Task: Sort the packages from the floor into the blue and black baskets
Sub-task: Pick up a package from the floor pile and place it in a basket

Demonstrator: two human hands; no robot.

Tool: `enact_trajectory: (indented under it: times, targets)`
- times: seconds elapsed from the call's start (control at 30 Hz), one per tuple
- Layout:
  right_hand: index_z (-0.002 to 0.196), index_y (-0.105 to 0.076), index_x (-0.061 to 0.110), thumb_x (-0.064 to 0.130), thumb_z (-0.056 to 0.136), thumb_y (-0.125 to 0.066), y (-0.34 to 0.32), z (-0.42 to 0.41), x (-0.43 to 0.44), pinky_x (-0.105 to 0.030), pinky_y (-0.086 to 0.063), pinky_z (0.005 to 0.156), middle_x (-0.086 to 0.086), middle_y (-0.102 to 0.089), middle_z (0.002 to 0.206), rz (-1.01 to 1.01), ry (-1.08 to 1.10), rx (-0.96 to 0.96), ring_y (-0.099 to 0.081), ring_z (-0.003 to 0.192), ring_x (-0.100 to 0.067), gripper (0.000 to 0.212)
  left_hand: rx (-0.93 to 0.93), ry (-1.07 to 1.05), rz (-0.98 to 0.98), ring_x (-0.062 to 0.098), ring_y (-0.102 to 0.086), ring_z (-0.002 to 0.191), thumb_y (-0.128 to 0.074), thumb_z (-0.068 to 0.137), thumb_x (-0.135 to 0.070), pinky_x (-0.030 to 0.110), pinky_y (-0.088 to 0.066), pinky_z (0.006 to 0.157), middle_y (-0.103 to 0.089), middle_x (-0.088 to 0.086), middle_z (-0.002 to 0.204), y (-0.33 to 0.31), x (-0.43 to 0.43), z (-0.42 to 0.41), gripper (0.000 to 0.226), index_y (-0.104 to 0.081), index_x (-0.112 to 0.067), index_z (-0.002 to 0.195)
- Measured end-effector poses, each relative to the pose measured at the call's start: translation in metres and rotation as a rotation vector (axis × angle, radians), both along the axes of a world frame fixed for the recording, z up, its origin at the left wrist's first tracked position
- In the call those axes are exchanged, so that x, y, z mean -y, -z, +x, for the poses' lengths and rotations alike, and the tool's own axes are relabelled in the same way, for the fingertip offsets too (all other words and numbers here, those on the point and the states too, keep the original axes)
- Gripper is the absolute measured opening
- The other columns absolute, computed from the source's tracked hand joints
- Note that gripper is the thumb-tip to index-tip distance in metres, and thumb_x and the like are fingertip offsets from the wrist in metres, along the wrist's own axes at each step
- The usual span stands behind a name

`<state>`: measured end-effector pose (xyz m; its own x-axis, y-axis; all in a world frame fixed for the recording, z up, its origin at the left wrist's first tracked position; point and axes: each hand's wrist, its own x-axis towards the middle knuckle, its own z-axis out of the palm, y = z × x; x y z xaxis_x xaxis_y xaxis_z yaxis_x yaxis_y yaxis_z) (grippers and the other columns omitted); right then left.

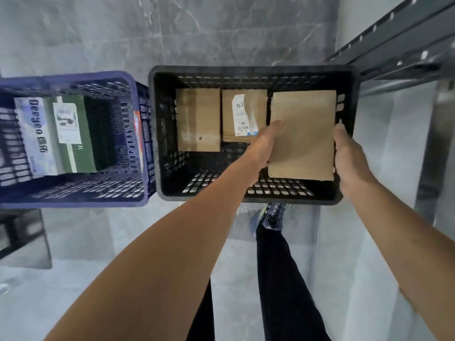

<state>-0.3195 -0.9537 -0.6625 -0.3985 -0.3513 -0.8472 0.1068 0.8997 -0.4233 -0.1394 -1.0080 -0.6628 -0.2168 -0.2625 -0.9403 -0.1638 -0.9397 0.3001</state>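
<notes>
Presently, a flat brown box (304, 134) is clamped by its side edges between the left grip (264, 146) and the right grip (349, 161) and held level above the black basket (246, 70), probably to be lowered flat beside two boxes (199, 119) left of the grips.

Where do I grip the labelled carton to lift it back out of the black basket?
Probably from above, at the near edge of the labelled carton. It lies flat, the plain carton close on its left, the held carton covering its right; only in front is the black basket floor bare.
</notes>
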Motion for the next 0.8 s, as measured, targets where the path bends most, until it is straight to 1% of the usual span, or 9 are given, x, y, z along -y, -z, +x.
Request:
enact_trajectory:
  times: [0.1,0.2,0.27,0.37,0.43,0.5,0.67,0.73,0.8]
  targets:
    - [0.147,-0.056,0.037,0.087,0.081,-0.044,0.027,-0.007,0.008,-0.046,-0.044,0.116,0.007,-0.061,0.145,0.024,0.001,-0.004,-0.058,0.133,-0.019,0.083,0.012,0.006,0.000,0.025,-0.049,0.138,-0.050,0.098,-0.068,0.053,-0.036,0.118,-0.051,0.001,0.152,0.027,0.009,-0.007,0.068,-0.043,-0.028,0.153]
    - [0.139,-0.060,0.032,0.068,0.103,-0.040,0.049,-0.012,0.014,-0.033,-0.054,0.089,0.009,-0.068,0.125,0.054,0.013,0.025,-0.064,0.111,-0.011,0.054,0.037,0.009,0.000,0.026,-0.052,0.134,-0.056,0.079,-0.082,0.053,-0.040,0.115,-0.053,-0.001,0.149,0.048,0.016,-0.014,0.089,-0.045,-0.031,0.152]
    - [0.133,-0.063,0.034,0.068,0.103,-0.041,0.061,-0.013,0.018,-0.034,-0.055,0.081,0.009,-0.071,0.118,0.073,0.022,0.054,-0.066,0.104,-0.012,0.050,0.063,0.012,0.015,0.026,-0.054,0.131,-0.060,0.060,-0.089,0.053,-0.043,0.112,-0.053,-0.002,0.147,0.068,0.018,-0.018,0.110,-0.045,-0.031,0.152]
    - [0.139,-0.061,0.036,0.080,0.092,-0.044,0.082,-0.016,0.025,-0.044,-0.053,0.102,0.006,-0.068,0.133,0.082,0.013,0.091,-0.065,0.120,-0.019,0.067,0.082,0.065,0.013,0.027,-0.050,0.135,-0.058,0.055,-0.091,0.053,-0.044,0.110,-0.047,-0.002,0.153,0.088,0.023,-0.022,0.112,-0.047,-0.035,0.152]
    - [0.148,-0.055,0.039,0.095,0.069,-0.045,0.098,-0.022,0.028,-0.050,-0.040,0.118,0.007,-0.058,0.150,0.108,-0.017,0.089,-0.054,0.138,-0.022,0.097,0.082,0.115,0.006,0.027,-0.049,0.136,-0.054,0.063,-0.086,0.052,-0.042,0.111,-0.045,0.000,0.153,0.089,0.027,-0.024,0.105,-0.047,-0.033,0.152]
    - [0.151,-0.048,0.044,0.100,0.057,-0.042,0.115,-0.029,0.030,-0.053,-0.032,0.123,0.008,-0.051,0.158,0.139,-0.047,0.088,-0.046,0.146,-0.023,0.110,0.079,0.148,0.005,0.027,-0.049,0.136,-0.053,0.069,-0.081,0.052,-0.041,0.113,-0.047,0.002,0.152,0.092,0.030,-0.026,0.098,-0.047,-0.030,0.152]
    - [0.158,-0.039,0.036,0.098,0.065,-0.039,0.140,-0.027,0.041,-0.055,-0.028,0.124,0.001,-0.044,0.163,0.172,-0.101,0.109,-0.040,0.150,-0.026,0.112,0.076,0.151,-0.010,0.026,-0.052,0.133,-0.054,0.080,-0.074,0.043,-0.045,0.106,-0.051,0.003,0.150,0.103,0.032,-0.026,0.083,-0.048,-0.030,0.150]
    - [0.161,-0.035,0.035,0.093,0.071,-0.037,0.149,-0.025,0.043,-0.055,-0.026,0.125,0.001,-0.041,0.165,0.165,-0.130,0.114,-0.037,0.152,-0.026,0.106,0.088,0.123,-0.005,0.024,-0.052,0.132,-0.055,0.073,-0.075,0.039,-0.046,0.098,-0.050,0.001,0.150,0.107,0.032,-0.026,0.089,-0.048,-0.031,0.150]
    - [0.162,-0.031,0.037,0.090,0.077,-0.037,0.154,-0.025,0.044,-0.057,-0.024,0.126,0.002,-0.038,0.167,0.165,-0.136,0.120,-0.033,0.154,-0.026,0.100,0.103,0.116,-0.003,0.025,-0.049,0.136,-0.057,0.064,-0.081,0.043,-0.044,0.106,-0.046,-0.002,0.154,0.110,0.032,-0.029,0.100,-0.045,-0.036,0.152]
